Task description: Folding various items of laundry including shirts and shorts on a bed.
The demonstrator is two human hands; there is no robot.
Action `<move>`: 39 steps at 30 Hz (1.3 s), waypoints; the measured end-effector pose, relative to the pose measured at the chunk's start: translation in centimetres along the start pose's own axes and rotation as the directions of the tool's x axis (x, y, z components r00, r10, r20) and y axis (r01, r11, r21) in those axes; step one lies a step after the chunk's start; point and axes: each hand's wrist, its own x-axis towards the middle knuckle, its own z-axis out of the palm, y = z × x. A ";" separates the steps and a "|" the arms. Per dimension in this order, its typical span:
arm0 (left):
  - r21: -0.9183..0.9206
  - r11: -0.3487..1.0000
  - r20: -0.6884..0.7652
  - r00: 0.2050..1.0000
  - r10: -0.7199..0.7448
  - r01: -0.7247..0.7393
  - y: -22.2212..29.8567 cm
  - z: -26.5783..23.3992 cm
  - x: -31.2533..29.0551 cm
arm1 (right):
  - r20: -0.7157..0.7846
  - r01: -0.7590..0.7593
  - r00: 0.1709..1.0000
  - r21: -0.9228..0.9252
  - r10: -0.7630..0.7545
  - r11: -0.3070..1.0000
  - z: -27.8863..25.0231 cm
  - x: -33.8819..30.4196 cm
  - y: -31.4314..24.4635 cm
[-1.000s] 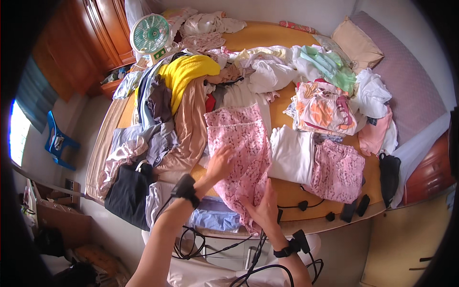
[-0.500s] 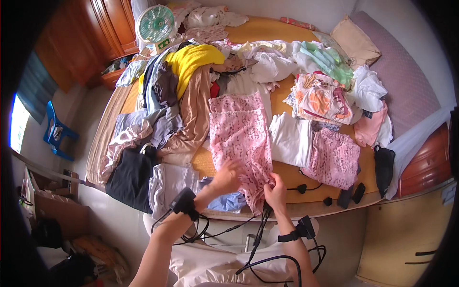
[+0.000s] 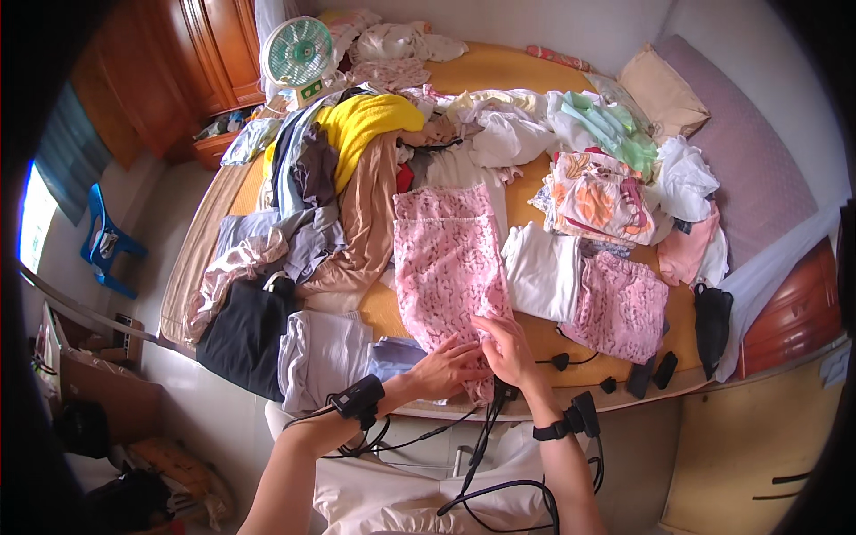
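- a long pink patterned cloth garment (image 3: 450, 267) lies flat on the orange bed sheet (image 3: 526, 71), near the bed's front edge.
- left hand (image 3: 443, 367) and right hand (image 3: 508, 349) press on its lower hem, fingers spread, gripping nothing.
- likely risk: the hem slides off the edge, or catches the black cables (image 3: 562, 361) just beside it.

Two hands (image 3: 446, 367) (image 3: 508, 349) — one fan (image 3: 297, 52) — one pillow (image 3: 662, 92)

home bedroom | bed (image 3: 535, 71) | wooden wardrobe (image 3: 192, 62) | clothes heaps (image 3: 357, 169)
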 end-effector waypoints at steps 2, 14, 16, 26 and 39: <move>-0.124 0.992 -0.022 0.999 -0.041 0.038 0.2 -1.0 0.2 | 0.162 -0.193 0.973 0.180 0.165 0.964 0.7 0.8 1.9; -0.692 0.416 -0.158 0.439 -0.884 0.590 -15.8 -0.2 2.3 | -0.120 -0.203 0.972 -0.008 0.201 0.979 2.6 3.6 6.0; -0.534 0.629 -0.368 0.514 -0.775 0.565 -12.6 -1.5 3.3 | -0.028 -0.062 0.998 -0.090 0.060 0.994 2.2 3.4 5.6; -0.133 0.897 -0.307 0.843 -0.443 0.422 -8.4 -2.1 -0.8 | 0.327 0.040 0.943 -0.309 0.067 0.950 4.9 2.6 7.5; -0.642 0.535 0.152 0.775 -0.613 0.549 -4.4 -10.8 -4.7 | 0.572 -0.348 0.764 -0.026 0.299 0.937 -2.3 3.8 -2.5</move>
